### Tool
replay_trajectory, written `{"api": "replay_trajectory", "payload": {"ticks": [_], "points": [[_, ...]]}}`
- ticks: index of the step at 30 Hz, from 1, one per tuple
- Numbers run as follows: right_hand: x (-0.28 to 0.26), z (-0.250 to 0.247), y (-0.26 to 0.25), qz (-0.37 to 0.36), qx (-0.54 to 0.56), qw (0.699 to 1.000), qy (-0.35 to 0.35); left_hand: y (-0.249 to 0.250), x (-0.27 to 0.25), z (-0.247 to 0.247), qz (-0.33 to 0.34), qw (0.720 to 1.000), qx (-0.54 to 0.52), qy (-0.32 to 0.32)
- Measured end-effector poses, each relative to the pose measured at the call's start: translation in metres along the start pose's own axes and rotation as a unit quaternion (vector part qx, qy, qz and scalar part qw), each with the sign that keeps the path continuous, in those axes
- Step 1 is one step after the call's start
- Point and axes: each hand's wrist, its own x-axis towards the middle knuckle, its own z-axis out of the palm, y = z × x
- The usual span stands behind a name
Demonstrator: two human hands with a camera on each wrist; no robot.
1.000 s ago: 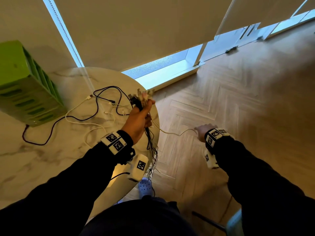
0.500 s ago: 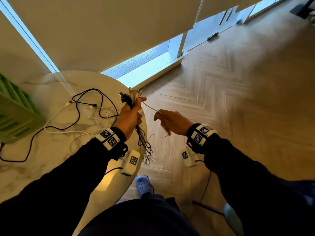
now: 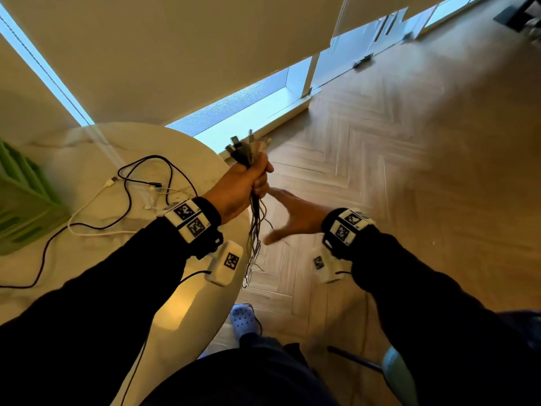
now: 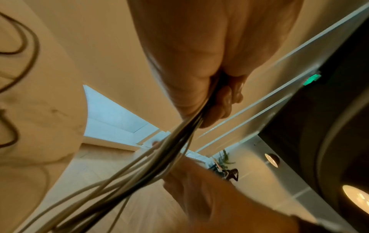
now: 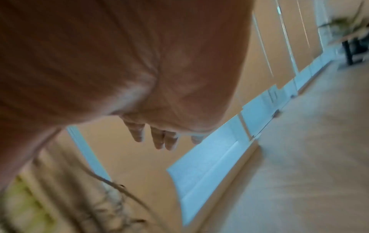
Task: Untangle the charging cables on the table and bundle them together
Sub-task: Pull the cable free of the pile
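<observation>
My left hand grips a bundle of charging cables just past the table's right edge. Their plug ends stick up above the fist and the strands hang down below it. In the left wrist view the cable strands run out of the fist toward the lower left. My right hand is beside the hanging strands, fingers straight and spread, holding nothing; its fingertips show bare in the right wrist view. Black and white cables still lie tangled on the round marble table.
A green slatted box stands at the table's left. Wooden herringbone floor lies to the right, with a low window along the wall. A foot in a pale clog and a stool's edge are below.
My right hand let go of the pale cable it had drawn out to the right and came back beside the bundle, now open. The left hand rose slightly with the bundle.
</observation>
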Motion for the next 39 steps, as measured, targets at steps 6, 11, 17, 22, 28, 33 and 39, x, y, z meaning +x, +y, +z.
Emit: {"api": "replay_trajectory", "payload": {"ticks": [6, 11, 17, 22, 28, 33, 39], "points": [[-0.001, 0.000, -0.060, -0.101, 0.298, 0.941, 0.124, 0.026, 0.018, 0.001, 0.051, 0.951, 0.304, 0.019], [-0.011, -0.013, -0.056, -0.061, 0.362, 0.924, 0.106, 0.032, 0.033, 0.002, 0.033, 0.996, 0.087, 0.018], [-0.008, -0.033, -0.037, 0.002, 0.270, 0.935, 0.229, 0.035, 0.036, 0.041, 0.032, 0.979, 0.174, -0.098], [-0.024, -0.046, -0.032, 0.005, 0.433, 0.859, 0.275, -0.015, 0.047, 0.017, 0.028, 0.967, 0.178, -0.182], [-0.048, -0.042, -0.053, -0.045, 0.532, 0.820, 0.206, -0.061, 0.063, 0.036, 0.052, 0.918, 0.365, -0.147], [-0.066, -0.050, -0.058, -0.131, 0.559, 0.771, 0.276, -0.067, 0.088, 0.037, -0.043, 0.973, 0.224, -0.038], [-0.054, -0.093, -0.036, -0.084, 0.509, 0.784, 0.345, -0.090, 0.040, 0.075, -0.085, 0.941, 0.232, -0.231]]}}
